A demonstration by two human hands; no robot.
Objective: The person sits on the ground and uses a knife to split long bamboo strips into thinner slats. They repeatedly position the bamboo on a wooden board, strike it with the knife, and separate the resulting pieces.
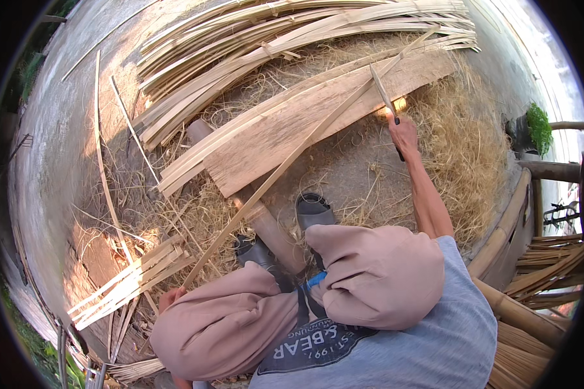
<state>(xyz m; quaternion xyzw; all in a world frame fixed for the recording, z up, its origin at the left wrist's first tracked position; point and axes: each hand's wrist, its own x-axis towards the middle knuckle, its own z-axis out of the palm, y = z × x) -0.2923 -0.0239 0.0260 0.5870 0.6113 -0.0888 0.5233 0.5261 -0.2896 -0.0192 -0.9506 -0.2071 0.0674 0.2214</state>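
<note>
My left hand (167,299), partly hidden by my left knee, is closed round the near end of a long bamboo strip (292,155). The strip slants up to the right across a wide wooden plank (318,123). My right hand (405,137) grips the dark handle of a knife (383,91), its blade pointing away from me. Near the plank's far right part the blade overlaps the strip; whether its edge touches cannot be made out. More pale bamboo strips (240,135) lie along the plank's far side.
A large stack of split bamboo (233,55) lies beyond the plank. Curly shavings (464,149) cover the ground on the right. A small bundle of strips (133,279) is at the left. A round pole (276,236) lies between my sandalled feet. Bamboo rails (503,223) stand at the right.
</note>
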